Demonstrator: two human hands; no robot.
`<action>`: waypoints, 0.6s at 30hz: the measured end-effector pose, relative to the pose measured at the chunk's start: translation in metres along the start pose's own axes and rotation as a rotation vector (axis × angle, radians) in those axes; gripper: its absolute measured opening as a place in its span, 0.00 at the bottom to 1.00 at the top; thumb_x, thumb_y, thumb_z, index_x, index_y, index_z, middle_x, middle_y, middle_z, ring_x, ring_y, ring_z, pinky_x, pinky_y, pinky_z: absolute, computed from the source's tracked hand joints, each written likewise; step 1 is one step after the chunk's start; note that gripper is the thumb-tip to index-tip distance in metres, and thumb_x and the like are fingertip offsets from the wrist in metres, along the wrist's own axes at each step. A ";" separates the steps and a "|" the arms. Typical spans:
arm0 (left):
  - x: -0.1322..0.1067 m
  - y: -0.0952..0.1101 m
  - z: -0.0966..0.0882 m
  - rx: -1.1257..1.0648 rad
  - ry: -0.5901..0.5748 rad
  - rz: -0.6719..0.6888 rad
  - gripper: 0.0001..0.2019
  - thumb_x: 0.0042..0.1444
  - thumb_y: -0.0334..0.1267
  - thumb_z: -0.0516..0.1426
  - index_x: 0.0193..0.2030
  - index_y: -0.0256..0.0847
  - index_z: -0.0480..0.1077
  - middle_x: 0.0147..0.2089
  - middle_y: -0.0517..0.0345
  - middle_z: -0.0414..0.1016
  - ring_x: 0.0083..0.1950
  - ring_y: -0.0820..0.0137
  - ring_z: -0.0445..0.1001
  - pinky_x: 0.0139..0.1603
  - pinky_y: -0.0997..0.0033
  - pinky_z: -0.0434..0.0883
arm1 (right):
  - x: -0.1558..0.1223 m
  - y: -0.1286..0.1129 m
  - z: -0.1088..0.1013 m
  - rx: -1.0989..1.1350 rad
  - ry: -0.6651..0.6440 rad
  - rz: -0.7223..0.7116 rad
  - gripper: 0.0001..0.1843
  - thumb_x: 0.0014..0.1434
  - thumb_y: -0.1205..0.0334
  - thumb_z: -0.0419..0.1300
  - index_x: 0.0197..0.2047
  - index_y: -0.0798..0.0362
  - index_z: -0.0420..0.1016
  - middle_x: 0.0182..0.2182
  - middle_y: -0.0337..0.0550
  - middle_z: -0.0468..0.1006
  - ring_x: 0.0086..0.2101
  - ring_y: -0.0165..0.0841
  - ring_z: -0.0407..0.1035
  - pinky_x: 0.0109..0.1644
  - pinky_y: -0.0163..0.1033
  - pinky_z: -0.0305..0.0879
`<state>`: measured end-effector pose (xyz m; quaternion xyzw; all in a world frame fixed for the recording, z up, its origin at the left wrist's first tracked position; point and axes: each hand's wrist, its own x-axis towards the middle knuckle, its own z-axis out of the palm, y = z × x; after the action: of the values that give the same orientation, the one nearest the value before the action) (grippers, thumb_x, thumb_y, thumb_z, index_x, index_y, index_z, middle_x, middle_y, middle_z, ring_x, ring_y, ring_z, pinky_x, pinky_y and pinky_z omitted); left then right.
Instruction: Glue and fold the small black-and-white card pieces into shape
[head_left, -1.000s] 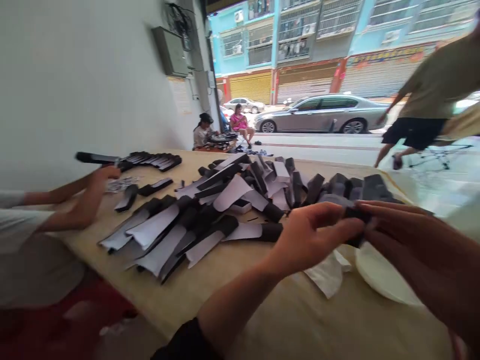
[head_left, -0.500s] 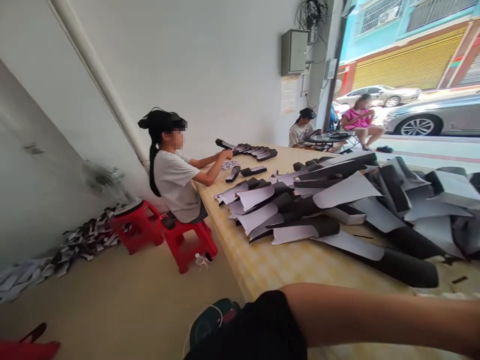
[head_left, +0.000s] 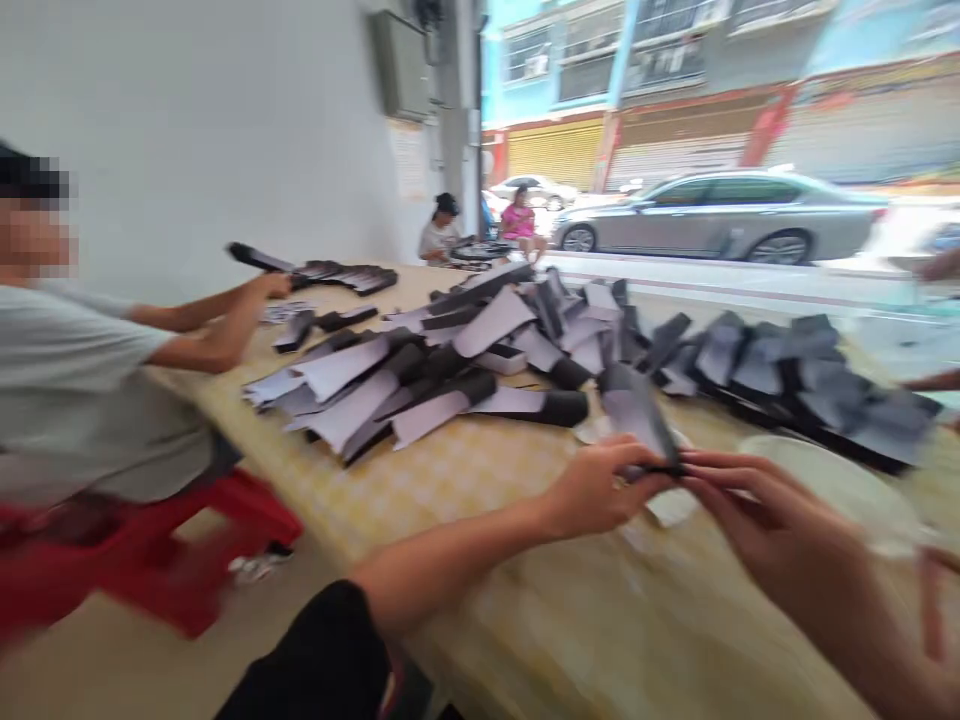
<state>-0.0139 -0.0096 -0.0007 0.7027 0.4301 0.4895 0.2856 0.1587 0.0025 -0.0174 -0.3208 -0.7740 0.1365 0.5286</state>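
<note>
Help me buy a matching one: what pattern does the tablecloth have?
The tablecloth has pale yellow and whitish checks, best seen in the head view.

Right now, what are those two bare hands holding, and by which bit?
The left hand and right hand pinch the near end of a long grey-and-black piece; blur hides its material.

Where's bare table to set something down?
Table: one patch between the centre pile and left arm; a bigger one between left arm and right arm, blurred but looks bare. Crowded: centre pile, right-side pieces, and the pale disc beyond the right hand.
</note>
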 end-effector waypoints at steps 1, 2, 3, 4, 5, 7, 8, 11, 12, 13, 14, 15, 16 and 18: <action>-0.002 -0.007 -0.001 0.002 -0.032 0.021 0.07 0.55 0.39 0.58 0.35 0.38 0.74 0.34 0.56 0.73 0.35 0.73 0.71 0.39 0.73 0.70 | 0.000 0.003 0.001 -0.055 -0.049 0.025 0.04 0.54 0.62 0.64 0.36 0.46 0.77 0.38 0.47 0.79 0.37 0.40 0.74 0.38 0.46 0.72; -0.003 -0.013 -0.002 -0.005 -0.072 0.037 0.07 0.56 0.38 0.57 0.35 0.38 0.73 0.34 0.56 0.73 0.35 0.73 0.71 0.40 0.73 0.69 | 0.000 0.004 0.004 -0.048 -0.048 0.027 0.04 0.55 0.64 0.62 0.37 0.48 0.76 0.40 0.47 0.78 0.40 0.41 0.74 0.40 0.47 0.73; -0.003 -0.017 -0.003 -0.013 -0.074 0.044 0.06 0.56 0.37 0.56 0.35 0.38 0.73 0.34 0.57 0.72 0.35 0.73 0.69 0.39 0.74 0.68 | 0.001 0.005 0.007 -0.028 -0.030 0.010 0.05 0.56 0.65 0.61 0.38 0.49 0.76 0.40 0.47 0.77 0.41 0.39 0.74 0.41 0.47 0.73; -0.003 -0.019 -0.004 -0.017 -0.072 0.045 0.06 0.57 0.37 0.56 0.34 0.38 0.72 0.33 0.58 0.71 0.35 0.74 0.68 0.38 0.75 0.67 | 0.001 0.005 0.011 -0.023 -0.016 0.002 0.05 0.57 0.67 0.60 0.37 0.49 0.75 0.39 0.47 0.77 0.42 0.38 0.73 0.43 0.46 0.73; -0.002 -0.020 -0.004 -0.013 -0.069 0.041 0.06 0.57 0.36 0.55 0.34 0.38 0.71 0.33 0.59 0.70 0.34 0.74 0.67 0.37 0.75 0.66 | 0.001 0.005 0.014 -0.026 0.022 -0.015 0.04 0.57 0.69 0.60 0.35 0.51 0.74 0.37 0.46 0.77 0.41 0.37 0.73 0.44 0.45 0.73; -0.001 -0.020 -0.002 -0.002 -0.068 0.027 0.05 0.57 0.36 0.55 0.34 0.38 0.70 0.32 0.60 0.67 0.33 0.75 0.65 0.36 0.76 0.65 | 0.001 0.002 0.017 -0.041 0.044 -0.053 0.05 0.57 0.70 0.59 0.33 0.51 0.73 0.33 0.45 0.76 0.39 0.35 0.74 0.44 0.43 0.73; -0.001 -0.020 0.000 0.007 -0.077 0.021 0.05 0.58 0.36 0.55 0.33 0.38 0.70 0.32 0.60 0.66 0.33 0.75 0.64 0.35 0.76 0.64 | 0.001 0.002 0.018 -0.053 0.052 -0.072 0.05 0.57 0.71 0.59 0.32 0.51 0.72 0.32 0.44 0.76 0.39 0.35 0.74 0.44 0.42 0.73; -0.003 -0.021 0.004 0.038 -0.108 0.025 0.05 0.58 0.35 0.54 0.32 0.38 0.68 0.32 0.60 0.65 0.33 0.75 0.65 0.35 0.77 0.64 | -0.002 0.002 0.016 -0.101 0.065 -0.116 0.06 0.56 0.71 0.58 0.31 0.51 0.70 0.31 0.44 0.75 0.38 0.35 0.74 0.43 0.42 0.73; -0.003 -0.022 0.005 0.052 -0.115 0.029 0.05 0.58 0.35 0.54 0.32 0.38 0.68 0.32 0.60 0.66 0.34 0.75 0.65 0.35 0.76 0.64 | -0.003 0.003 0.015 -0.118 0.064 -0.128 0.06 0.56 0.71 0.58 0.31 0.51 0.70 0.31 0.44 0.75 0.38 0.35 0.73 0.42 0.42 0.73; -0.003 -0.022 0.005 0.069 -0.120 0.032 0.05 0.58 0.35 0.54 0.32 0.38 0.68 0.32 0.59 0.66 0.33 0.75 0.65 0.35 0.76 0.64 | -0.005 0.005 0.014 -0.135 0.055 -0.140 0.05 0.57 0.71 0.58 0.31 0.51 0.70 0.32 0.44 0.75 0.38 0.35 0.73 0.42 0.42 0.73; -0.004 -0.023 0.005 0.087 -0.124 0.041 0.05 0.58 0.35 0.53 0.32 0.39 0.67 0.33 0.59 0.66 0.33 0.75 0.65 0.35 0.76 0.64 | -0.006 0.006 0.013 -0.150 0.041 -0.151 0.05 0.57 0.71 0.58 0.32 0.51 0.70 0.33 0.45 0.75 0.38 0.35 0.73 0.42 0.43 0.73; -0.004 -0.023 0.005 0.106 -0.128 0.054 0.05 0.58 0.35 0.53 0.32 0.39 0.67 0.33 0.59 0.67 0.33 0.75 0.65 0.34 0.76 0.64 | -0.007 0.008 0.013 -0.162 0.026 -0.164 0.05 0.57 0.70 0.58 0.33 0.51 0.70 0.33 0.45 0.75 0.38 0.34 0.73 0.42 0.43 0.73; -0.004 -0.023 0.005 0.124 -0.133 0.072 0.05 0.58 0.34 0.53 0.32 0.39 0.67 0.33 0.59 0.67 0.33 0.75 0.65 0.34 0.76 0.64 | -0.007 0.009 0.012 -0.170 0.015 -0.180 0.05 0.57 0.70 0.58 0.35 0.51 0.70 0.33 0.45 0.75 0.38 0.34 0.73 0.42 0.43 0.73; -0.004 -0.024 0.006 0.157 -0.142 0.112 0.04 0.57 0.33 0.54 0.32 0.39 0.67 0.32 0.59 0.67 0.32 0.75 0.65 0.34 0.76 0.64 | -0.008 0.010 0.012 -0.182 -0.001 -0.210 0.05 0.58 0.70 0.57 0.36 0.51 0.70 0.33 0.46 0.75 0.37 0.34 0.72 0.42 0.43 0.73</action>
<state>-0.0165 -0.0018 -0.0240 0.7786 0.4060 0.4185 0.2319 0.1533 0.0062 -0.0332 -0.2846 -0.8126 0.0100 0.5085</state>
